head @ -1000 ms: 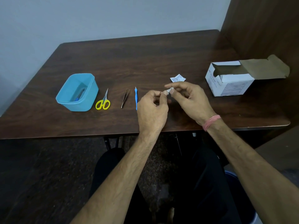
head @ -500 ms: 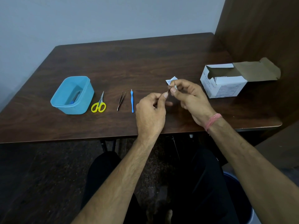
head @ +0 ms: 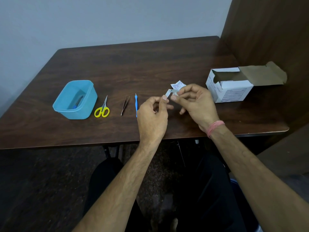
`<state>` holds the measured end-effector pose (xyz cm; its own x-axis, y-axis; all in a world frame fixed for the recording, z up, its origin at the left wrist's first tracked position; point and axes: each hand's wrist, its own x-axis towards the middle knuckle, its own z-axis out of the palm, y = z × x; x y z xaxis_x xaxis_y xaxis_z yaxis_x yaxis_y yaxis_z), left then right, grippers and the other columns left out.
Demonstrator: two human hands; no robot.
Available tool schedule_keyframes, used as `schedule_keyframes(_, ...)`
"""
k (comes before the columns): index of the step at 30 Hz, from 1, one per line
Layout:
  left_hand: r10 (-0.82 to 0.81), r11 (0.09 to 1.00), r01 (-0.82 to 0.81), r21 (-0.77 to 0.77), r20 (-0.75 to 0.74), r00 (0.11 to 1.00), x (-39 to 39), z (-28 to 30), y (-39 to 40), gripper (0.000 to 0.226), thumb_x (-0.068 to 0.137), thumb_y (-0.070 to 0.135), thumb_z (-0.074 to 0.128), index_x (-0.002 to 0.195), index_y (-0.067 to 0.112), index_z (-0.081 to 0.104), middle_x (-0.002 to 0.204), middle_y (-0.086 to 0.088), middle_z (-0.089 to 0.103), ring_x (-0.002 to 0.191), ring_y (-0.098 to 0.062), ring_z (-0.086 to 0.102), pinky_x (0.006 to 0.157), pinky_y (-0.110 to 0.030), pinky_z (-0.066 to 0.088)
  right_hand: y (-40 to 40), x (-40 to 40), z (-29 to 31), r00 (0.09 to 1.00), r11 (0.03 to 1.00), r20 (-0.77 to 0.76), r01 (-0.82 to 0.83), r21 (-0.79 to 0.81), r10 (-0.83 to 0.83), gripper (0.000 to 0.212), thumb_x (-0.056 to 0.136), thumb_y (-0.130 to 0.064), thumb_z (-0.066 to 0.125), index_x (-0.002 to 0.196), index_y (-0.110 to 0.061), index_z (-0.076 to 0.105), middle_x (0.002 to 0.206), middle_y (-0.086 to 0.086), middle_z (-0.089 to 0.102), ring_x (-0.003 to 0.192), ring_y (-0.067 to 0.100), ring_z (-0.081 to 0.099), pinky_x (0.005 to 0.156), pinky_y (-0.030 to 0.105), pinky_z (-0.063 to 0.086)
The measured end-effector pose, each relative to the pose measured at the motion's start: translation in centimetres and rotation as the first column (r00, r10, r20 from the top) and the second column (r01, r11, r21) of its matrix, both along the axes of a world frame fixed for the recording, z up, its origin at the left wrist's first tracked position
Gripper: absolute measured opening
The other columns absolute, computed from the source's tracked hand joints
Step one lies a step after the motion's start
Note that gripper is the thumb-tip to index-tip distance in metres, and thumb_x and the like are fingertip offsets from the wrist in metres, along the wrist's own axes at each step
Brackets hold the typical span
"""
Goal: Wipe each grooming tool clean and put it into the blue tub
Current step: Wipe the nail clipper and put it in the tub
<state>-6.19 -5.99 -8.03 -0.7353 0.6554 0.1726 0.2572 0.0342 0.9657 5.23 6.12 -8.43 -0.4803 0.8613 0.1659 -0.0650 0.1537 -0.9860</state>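
- The left hand [head: 153, 118] is pinching a small metal nail clipper [head: 168, 93] above the tabletop's [head: 150, 64] front-middle, while the right hand [head: 196, 104] is pinching a wipe against it.
- Wiping looks underway; next the clipper needs carrying left to the blue tub [head: 75, 99].
- Scissors [head: 102, 108], tweezers [head: 125, 105] and a blue stick tool [head: 136, 104] are waiting beside the tub.

A dark wooden surface [head: 150, 64] carries a blue tub [head: 75, 99], yellow-handled scissors [head: 102, 109], tweezers [head: 125, 105] and a blue-handled tool [head: 136, 104] in a row. Farther right lie a torn wipe packet [head: 178, 84] and an open white box [head: 229, 87].
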Motion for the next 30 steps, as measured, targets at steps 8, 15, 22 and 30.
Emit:
schedule_keyframes(8,-0.015,1.000,0.014,-0.008,-0.128,0.992,-0.1,-0.4,-0.1,0.019,0.112,0.032,0.072,0.102,0.020,0.082,0.088,0.017,0.084,0.075,-0.016,0.079,0.064,-0.014,0.056,0.2,0.4,0.1,0.998,0.999,-0.039,-0.050,-0.008,0.049,0.017,0.089,-0.013,0.092,0.102,-0.022,0.085,0.096,0.002,0.083,0.067,0.024,0.065,0.058,0.026,0.059)
schedule_keyframes(15,-0.024,0.999,0.021,-0.036,-0.084,0.996,0.1,-0.2,0.2,0.016,0.105,0.033,0.077,0.093,0.026,0.083,0.085,0.018,0.084,0.088,0.003,0.078,0.077,-0.008,0.054,0.2,0.1,0.0,1.000,1.000,-0.017,-0.019,0.025,0.020,0.011,0.095,-0.010,0.086,0.097,-0.019,0.082,0.091,-0.004,0.083,0.075,0.011,0.068,0.060,0.022,0.057)
schedule_keyframes(22,-0.111,0.993,0.107,-0.042,-0.120,0.987,-0.7,-0.2,0.1,0.015,0.109,0.032,0.075,0.109,0.025,0.088,0.088,0.021,0.084,0.092,0.002,0.080,0.082,-0.012,0.058,0.2,0.1,-0.1,1.000,1.000,0.012,-0.006,0.030,0.006,0.013,0.088,-0.017,0.094,0.096,-0.022,0.085,0.085,0.000,0.079,0.066,0.019,0.063,0.058,0.025,0.056)
schedule_keyframes(30,-0.158,0.980,0.141,-0.140,-0.117,0.980,-0.9,-0.3,0.2,0.022,0.108,0.034,0.072,0.092,0.028,0.087,0.080,0.020,0.083,0.075,0.001,0.077,0.065,-0.008,0.051,0.1,0.2,-0.2,1.000,1.000,-0.020,-0.008,0.006,0.008,0.020,0.083,-0.013,0.098,0.094,-0.023,0.085,0.090,0.004,0.082,0.074,0.021,0.066,0.058,0.023,0.055)
